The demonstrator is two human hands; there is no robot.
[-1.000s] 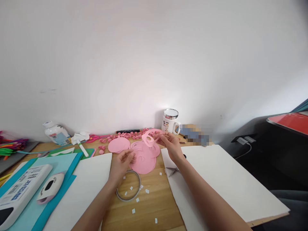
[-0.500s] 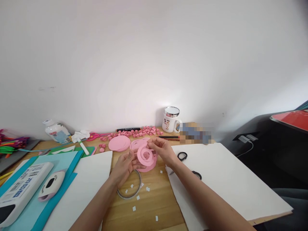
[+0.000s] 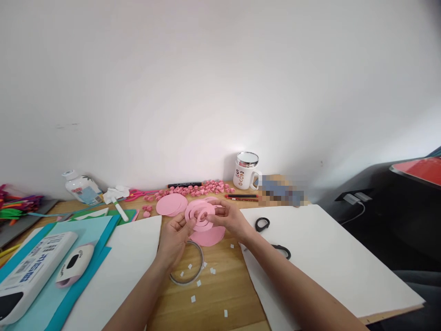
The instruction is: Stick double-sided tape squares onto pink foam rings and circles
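Observation:
Both my hands hold a pink paper spiral (image 3: 200,214) cut from a circle, a little above the wooden desk (image 3: 213,299). My left hand (image 3: 175,236) pinches its left edge. My right hand (image 3: 227,219) pinches its right side near the centre. Under the spiral lie more pink paper spirals (image 3: 208,235), and a stack of pink paper circles (image 3: 171,204) sits just behind. A ring of tape (image 3: 188,269) lies below my left hand, with small white paper bits around it. Black scissors (image 3: 272,236) rest on the white sheet by my right forearm.
Small pink paper roses (image 3: 196,188) line the back with a black marker (image 3: 184,185), pencils (image 3: 241,196) and a white mug (image 3: 245,172). White sheets (image 3: 324,257) lie right and left. On blue paper (image 3: 81,232) at left sit a punch (image 3: 72,265) and a white box (image 3: 29,271). A bottle (image 3: 81,188) stands far left.
My right hand brought the pink spiral down and left from near the mug. My left hand rose from the pile and took hold of its left edge.

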